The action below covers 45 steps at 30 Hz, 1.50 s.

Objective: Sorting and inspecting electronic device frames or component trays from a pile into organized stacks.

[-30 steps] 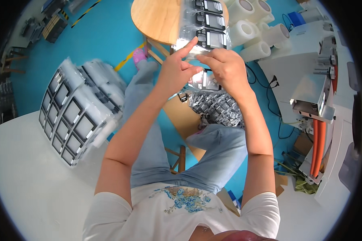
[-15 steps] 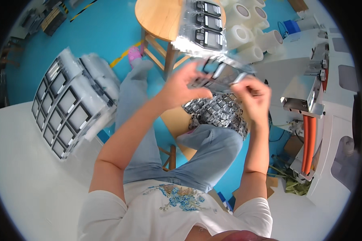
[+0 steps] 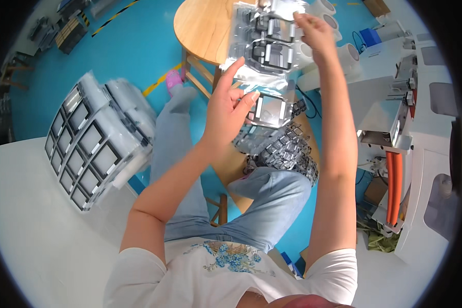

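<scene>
My left hand (image 3: pixel 225 110) is closed on the edge of a clear plastic film piece (image 3: pixel 268 109) with a black-framed window, thumb on top and index finger stretched out. My right hand (image 3: pixel 317 35) reaches farther away, fingers pinched at the upper right edge of the stacked clear film sheets (image 3: pixel 237 47). That stack bears black-framed windows and lies on a round wooden stool (image 3: pixel 200 25). Below my hands, a heap of small black-and-clear frame pieces (image 3: pixel 287 149) lies on a brown surface (image 3: pixel 231 167) beside my knee.
At left, a stack of film-wrapped sheets with black square frames (image 3: pixel 82 149) sits on a white table (image 3: pixel 25 205). Clear film rolls (image 3: pixel 348 54) stand behind the stool. A white machine (image 3: pixel 426 138) with orange tubes (image 3: pixel 392 187) is at right.
Both hands were together on a blurred film piece above the heap. My right hand has left it and moved up to the stack on the stool; my left stays with a film piece.
</scene>
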Each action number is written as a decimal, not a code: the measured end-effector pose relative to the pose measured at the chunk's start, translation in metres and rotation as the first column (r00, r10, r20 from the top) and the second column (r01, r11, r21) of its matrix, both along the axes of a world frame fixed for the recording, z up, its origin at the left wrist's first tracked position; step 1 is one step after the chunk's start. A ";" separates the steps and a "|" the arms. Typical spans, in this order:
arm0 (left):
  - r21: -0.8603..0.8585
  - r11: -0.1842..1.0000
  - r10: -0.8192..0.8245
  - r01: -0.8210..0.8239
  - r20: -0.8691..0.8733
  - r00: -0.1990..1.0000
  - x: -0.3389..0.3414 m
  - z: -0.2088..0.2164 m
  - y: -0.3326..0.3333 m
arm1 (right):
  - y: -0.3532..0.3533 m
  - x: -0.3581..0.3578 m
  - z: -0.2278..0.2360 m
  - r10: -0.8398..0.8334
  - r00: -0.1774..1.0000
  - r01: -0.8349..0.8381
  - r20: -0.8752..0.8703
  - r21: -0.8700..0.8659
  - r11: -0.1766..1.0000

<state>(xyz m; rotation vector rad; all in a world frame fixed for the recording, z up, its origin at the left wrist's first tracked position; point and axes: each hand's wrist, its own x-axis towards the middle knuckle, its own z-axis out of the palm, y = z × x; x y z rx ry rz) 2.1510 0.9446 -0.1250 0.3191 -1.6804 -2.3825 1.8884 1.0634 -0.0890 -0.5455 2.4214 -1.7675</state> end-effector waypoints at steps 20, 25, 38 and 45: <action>-0.115 0.992 -0.050 0.057 0.069 0.996 -0.022 -0.044 -0.012 | 0.022 0.134 -0.030 0.471 0.663 -0.252 -0.582 0.419 0.872; -0.108 0.993 -0.042 0.054 0.110 0.993 -0.019 -0.043 -0.019 | 0.019 0.147 -0.009 0.588 0.558 -0.030 -0.586 0.694 0.719; -0.443 0.839 -0.328 0.315 0.051 0.943 0.016 -0.065 -0.022 | 0.066 0.159 0.011 0.105 0.992 -0.096 0.066 -0.125 0.988; -0.065 0.997 0.026 -0.029 -0.046 0.999 -0.007 -0.028 -0.002 | -0.009 0.002 -0.004 0.002 0.999 -0.003 -0.033 -0.019 1.000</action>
